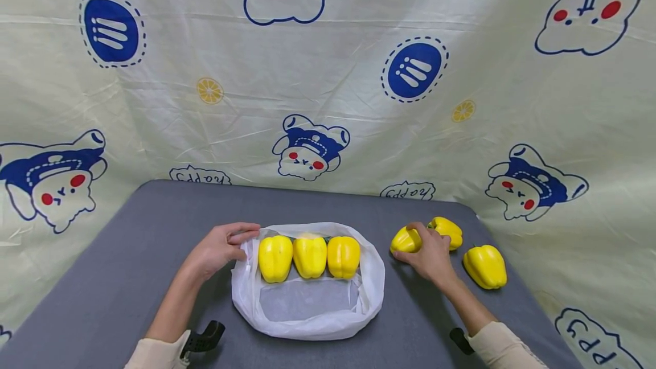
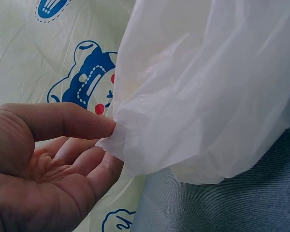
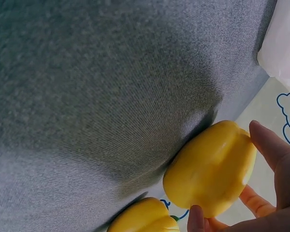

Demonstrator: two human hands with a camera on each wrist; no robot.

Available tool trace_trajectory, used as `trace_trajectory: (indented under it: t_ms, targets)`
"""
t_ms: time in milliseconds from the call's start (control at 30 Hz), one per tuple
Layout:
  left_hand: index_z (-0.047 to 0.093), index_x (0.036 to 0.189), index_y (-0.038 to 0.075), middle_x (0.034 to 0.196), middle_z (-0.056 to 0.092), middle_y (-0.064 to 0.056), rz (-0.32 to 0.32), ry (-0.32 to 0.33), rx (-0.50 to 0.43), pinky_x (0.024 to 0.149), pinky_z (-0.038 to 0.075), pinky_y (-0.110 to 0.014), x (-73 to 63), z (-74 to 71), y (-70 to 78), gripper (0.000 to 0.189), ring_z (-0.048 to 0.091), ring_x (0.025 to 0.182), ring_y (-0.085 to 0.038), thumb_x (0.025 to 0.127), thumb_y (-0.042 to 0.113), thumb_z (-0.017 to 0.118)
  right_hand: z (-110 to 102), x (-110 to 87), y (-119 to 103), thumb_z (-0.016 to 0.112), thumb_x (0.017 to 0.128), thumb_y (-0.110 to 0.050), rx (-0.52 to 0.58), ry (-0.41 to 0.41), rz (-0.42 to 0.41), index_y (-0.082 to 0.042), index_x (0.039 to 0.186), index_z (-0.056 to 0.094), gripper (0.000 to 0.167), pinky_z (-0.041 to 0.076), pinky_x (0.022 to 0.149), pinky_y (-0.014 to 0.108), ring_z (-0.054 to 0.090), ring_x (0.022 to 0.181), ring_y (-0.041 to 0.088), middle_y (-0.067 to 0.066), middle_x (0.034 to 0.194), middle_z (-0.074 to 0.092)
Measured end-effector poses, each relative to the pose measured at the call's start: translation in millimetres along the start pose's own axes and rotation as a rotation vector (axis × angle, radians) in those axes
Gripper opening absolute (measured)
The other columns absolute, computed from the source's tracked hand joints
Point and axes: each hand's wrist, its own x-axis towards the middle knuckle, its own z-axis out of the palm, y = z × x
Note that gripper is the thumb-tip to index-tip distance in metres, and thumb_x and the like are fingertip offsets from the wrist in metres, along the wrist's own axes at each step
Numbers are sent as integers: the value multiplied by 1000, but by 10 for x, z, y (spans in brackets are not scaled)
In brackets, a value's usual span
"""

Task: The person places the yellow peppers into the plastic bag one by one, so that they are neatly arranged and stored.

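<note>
My left hand (image 1: 214, 250) is at the left rim of a white plastic bag (image 1: 307, 329); in the left wrist view its thumb and fingers pinch a fold of the bag (image 2: 193, 111). The bag stands with its mouth rolled wide, and three yellow bell peppers (image 1: 310, 258) sit in a row along its far side. To the right of the bag, my right hand (image 1: 434, 259) grips another yellow bell pepper (image 1: 405, 241). The right wrist view shows thumb and fingers around this pepper (image 3: 210, 169), close over the grey cloth.
Two more yellow peppers lie on the right, one behind the right hand (image 1: 448, 231) and one near the table's right edge (image 1: 486, 267). Grey cloth covers the table (image 1: 169, 209). A printed pale curtain (image 1: 328, 73) hangs behind it.
</note>
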Motion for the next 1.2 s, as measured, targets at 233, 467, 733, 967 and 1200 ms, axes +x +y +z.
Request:
trace_trajectory:
  t_ms: [233,467,733,967,1200]
  targets:
    - [55,144,2,147,56,-17,-7,3,1,112,41,-56,0,5,-3,65,42,145,-38,81,-13,57,8,20,5,85,79,-28,-13,-15,24,-2,126,58,60,29,90,55,58,109,47,31,122,64]
    - [55,144,3,147,56,-17,-12,0,5,110,45,-52,4,10,-3,65,43,145,-38,81,-13,58,-13,5,-1,84,79,-28,-10,-27,47,-2,126,57,60,31,89,55,57,107,47,32,121,63]
    - [55,144,2,148,56,-17,-4,-1,8,109,47,-51,8,-2,-11,65,43,145,-37,81,-13,58,-58,2,-20,84,79,-28,5,-43,65,-2,132,56,66,35,88,57,52,108,49,32,126,62]
    - [56,143,3,147,56,-17,-9,4,19,108,47,-51,12,5,2,63,44,144,-38,82,-11,58,-132,37,-58,85,77,-26,11,12,-20,3,134,58,69,31,93,57,58,110,49,29,128,64]
    - [55,144,3,148,56,-17,-13,-7,15,109,45,-52,12,-6,-2,63,43,145,-38,83,-11,58,-228,78,-190,85,77,-28,34,12,-38,1,138,56,73,31,97,57,56,113,48,29,132,63]
